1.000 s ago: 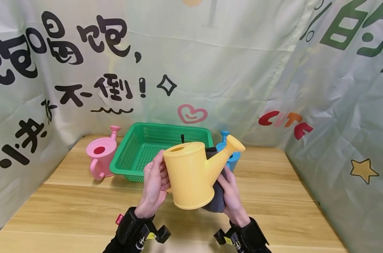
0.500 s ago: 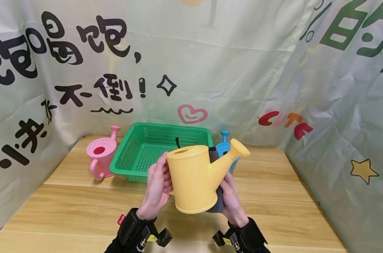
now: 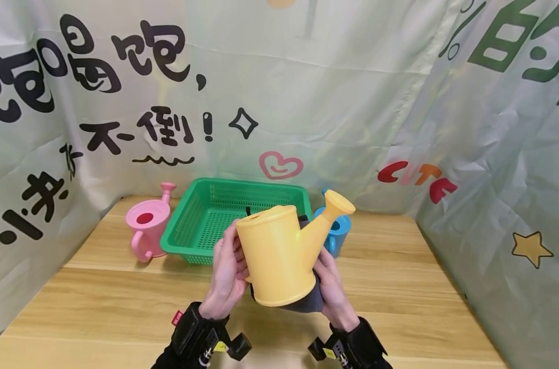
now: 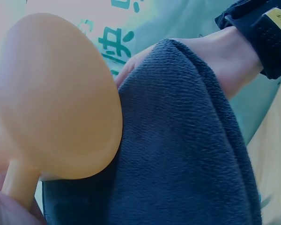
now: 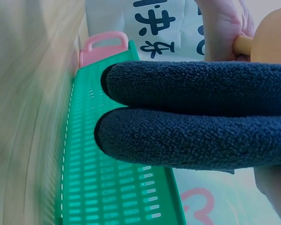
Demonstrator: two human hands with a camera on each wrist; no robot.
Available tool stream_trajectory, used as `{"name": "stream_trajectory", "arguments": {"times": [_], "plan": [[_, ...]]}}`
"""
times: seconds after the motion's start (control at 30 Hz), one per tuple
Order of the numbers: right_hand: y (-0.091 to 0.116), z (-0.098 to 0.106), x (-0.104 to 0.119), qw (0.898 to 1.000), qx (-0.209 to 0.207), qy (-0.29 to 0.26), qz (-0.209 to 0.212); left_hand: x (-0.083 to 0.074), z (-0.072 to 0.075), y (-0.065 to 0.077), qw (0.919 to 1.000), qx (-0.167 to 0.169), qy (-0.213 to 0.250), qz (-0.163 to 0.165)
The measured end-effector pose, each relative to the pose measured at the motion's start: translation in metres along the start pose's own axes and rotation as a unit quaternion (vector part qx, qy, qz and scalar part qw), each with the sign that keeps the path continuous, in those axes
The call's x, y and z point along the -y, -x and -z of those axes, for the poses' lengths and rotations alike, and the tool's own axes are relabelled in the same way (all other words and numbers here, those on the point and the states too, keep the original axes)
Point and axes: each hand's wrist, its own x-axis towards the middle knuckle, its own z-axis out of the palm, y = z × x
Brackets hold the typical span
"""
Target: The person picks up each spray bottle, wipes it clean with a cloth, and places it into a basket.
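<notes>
My left hand [image 3: 224, 279] grips the handle of a yellow watering can [image 3: 275, 256], held up above the table with its spout towards the right. In the left wrist view the can's smooth base and part of its handle [image 4: 21, 183] show. My right hand [image 3: 336, 294] holds a folded dark grey cloth [image 3: 314, 300] against the can's far side, below the spout. Thick towel-like folds of this cloth [image 5: 196, 140] fill the middle of the right wrist view. Most right fingers are hidden behind the can and cloth.
Behind the can stands a green perforated basket [image 3: 187, 251] on the wooden table [image 3: 136, 307]. A pink watering can [image 3: 157, 233] is to its left, a blue watering can [image 3: 339, 238] to its right. Printed fabric walls [image 3: 344, 102] enclose the table's back and sides.
The yellow can dipped right, then came back up and left, its spout now tipped higher. The cloth shows further under the can, and my right hand has shifted slightly left.
</notes>
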Motion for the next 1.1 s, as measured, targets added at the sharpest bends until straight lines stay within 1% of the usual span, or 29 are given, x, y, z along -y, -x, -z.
{"name": "stream_trajectory", "arguments": {"times": [0.1, 0.13, 0.2, 0.27, 0.37, 0.43, 0.5, 0.57, 0.67, 0.73, 0.8, 0.87, 0.93, 0.97, 1.03, 1.1], "plan": [[-0.002, 0.001, 0.002, 1.0, -0.013, 0.013, -0.024, -0.004, 0.002, -0.001, 0.9996, -0.02, 0.011, -0.014], [-0.002, 0.001, 0.003, 0.999, -0.02, 0.015, -0.031, -0.005, 0.002, -0.002, 0.9993, -0.027, 0.016, -0.023], [-0.003, 0.002, 0.005, 0.998, -0.042, 0.019, -0.043, -0.01, 0.005, -0.004, 0.9979, -0.035, 0.03, -0.046], [-0.004, 0.002, 0.007, 0.996, -0.069, 0.018, -0.053, -0.015, 0.009, -0.006, 0.9949, -0.039, 0.049, -0.079], [-0.005, 0.004, 0.008, 0.994, -0.101, 0.017, -0.046, -0.025, 0.016, -0.008, 0.9872, -0.044, 0.071, -0.136], [-0.005, 0.006, 0.01, 0.992, -0.118, 0.012, -0.041, -0.031, 0.02, -0.011, 0.9811, -0.054, 0.078, -0.169], [-0.005, 0.007, 0.011, 0.991, -0.128, 0.004, -0.035, -0.036, 0.025, -0.013, 0.975, -0.069, 0.073, -0.198], [-0.005, 0.008, 0.013, 0.99, -0.134, -0.005, -0.032, -0.04, 0.03, -0.017, 0.9686, -0.09, 0.057, -0.225], [-0.005, 0.009, 0.015, 0.99, -0.14, -0.011, -0.025, -0.043, 0.037, -0.023, 0.959, -0.122, 0.009, -0.256], [-0.005, 0.01, 0.017, 0.989, -0.148, -0.012, -0.022, -0.045, 0.042, -0.027, 0.9534, -0.141, -0.032, -0.265], [-0.005, 0.011, 0.019, 0.987, -0.157, -0.012, -0.018, -0.046, 0.046, -0.03, 0.9489, -0.159, -0.082, -0.26], [-0.005, 0.012, 0.02, 0.987, -0.161, -0.013, -0.014, -0.047, 0.051, -0.033, 0.9444, -0.17, -0.139, -0.245], [-0.005, 0.013, 0.02, 0.987, -0.16, -0.017, -0.01, -0.047, 0.057, -0.035, 0.9371, -0.176, -0.201, -0.225], [-0.006, 0.013, 0.02, 0.987, -0.159, -0.019, -0.009, -0.047, 0.06, -0.037, 0.9319, -0.175, -0.234, -0.215], [-0.006, 0.013, 0.021, 0.987, -0.156, -0.023, -0.008, -0.046, 0.066, -0.04, 0.917, -0.171, -0.302, -0.197], [-0.006, 0.014, 0.022, 0.987, -0.158, -0.024, -0.007, -0.045, 0.072, -0.043, 0.8985, -0.165, -0.363, -0.183]]}}
